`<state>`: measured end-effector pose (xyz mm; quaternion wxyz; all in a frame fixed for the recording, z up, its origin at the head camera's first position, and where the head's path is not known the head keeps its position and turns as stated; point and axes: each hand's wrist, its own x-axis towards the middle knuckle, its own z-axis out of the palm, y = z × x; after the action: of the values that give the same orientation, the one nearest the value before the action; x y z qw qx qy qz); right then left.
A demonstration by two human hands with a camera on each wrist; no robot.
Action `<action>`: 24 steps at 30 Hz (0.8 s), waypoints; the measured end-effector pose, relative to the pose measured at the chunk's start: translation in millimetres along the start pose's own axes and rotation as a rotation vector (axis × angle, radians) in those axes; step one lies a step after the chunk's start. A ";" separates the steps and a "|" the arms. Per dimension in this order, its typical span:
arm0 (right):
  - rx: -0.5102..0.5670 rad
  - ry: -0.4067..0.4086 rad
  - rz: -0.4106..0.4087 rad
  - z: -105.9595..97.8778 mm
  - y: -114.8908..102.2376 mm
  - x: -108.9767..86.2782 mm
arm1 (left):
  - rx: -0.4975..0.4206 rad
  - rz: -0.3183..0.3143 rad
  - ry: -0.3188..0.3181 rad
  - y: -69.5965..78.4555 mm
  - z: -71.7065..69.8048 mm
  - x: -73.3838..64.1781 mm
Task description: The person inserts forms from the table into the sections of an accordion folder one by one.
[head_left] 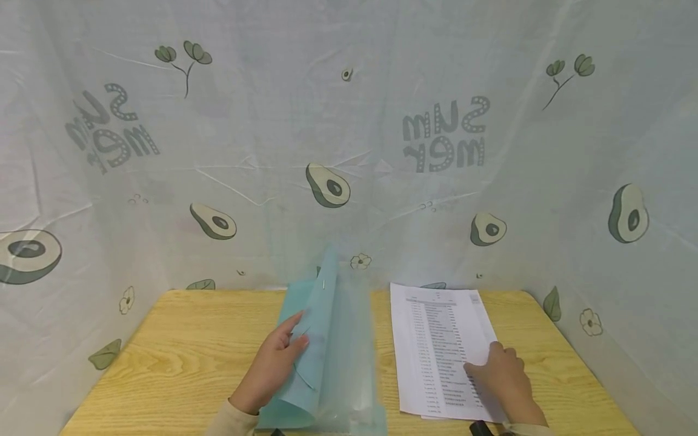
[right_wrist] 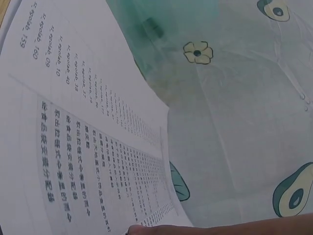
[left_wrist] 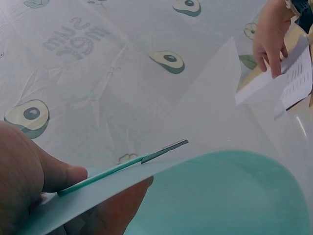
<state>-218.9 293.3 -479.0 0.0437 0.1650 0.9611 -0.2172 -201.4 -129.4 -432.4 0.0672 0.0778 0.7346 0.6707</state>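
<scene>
A light blue plastic folder [head_left: 313, 363] stands partly open, its front cover raised. My left hand [head_left: 277, 363] pinches that cover, thumb on one face and fingers behind. By the thumb in the left wrist view, a thin green cord [left_wrist: 107, 172] with a metal tip lies along the cover. Clear plastic sleeves [head_left: 349, 357] show inside the folder. To the right lie printed paper sheets [head_left: 431, 351], carrying rows of text. My right hand [head_left: 504, 375] grips their right edge, thumb on the top face. In the right wrist view the sheets [right_wrist: 78, 73] bow upward.
Folder and sheets are on a wooden table [head_left: 180, 351]. A pale curtain [head_left: 272, 121] printed with avocados and leaves hangs behind and along both sides of it. The folder's raised cover reaches up in front of the curtain.
</scene>
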 end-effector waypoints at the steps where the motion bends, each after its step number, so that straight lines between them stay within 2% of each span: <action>1: 0.008 0.000 -0.005 -0.2 -0.2 0.2 | 0.000 0.001 0.000 0.3 0.3 0.1; 7: 0.058 0.005 -0.078 -2.0 3.0 2.8 | 0.003 0.005 -0.002 1.4 1.9 -0.9; 12: 0.098 0.051 -0.148 -5.0 6.7 3.5 | 0.009 0.011 0.008 1.7 2.8 -1.7; 20: 0.123 0.151 -0.160 -15.4 -2.1 -0.3 | 0.028 0.015 0.020 0.8 4.3 -1.1; 24: 0.196 0.201 -0.154 -18.9 -6.5 -1.8 | 0.031 0.017 0.006 0.9 4.0 -1.0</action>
<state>-219.5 295.4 -459.1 -0.0857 0.1152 0.9446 -0.2950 -199.6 -125.6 -431.9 0.0579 0.0831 0.7444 0.6600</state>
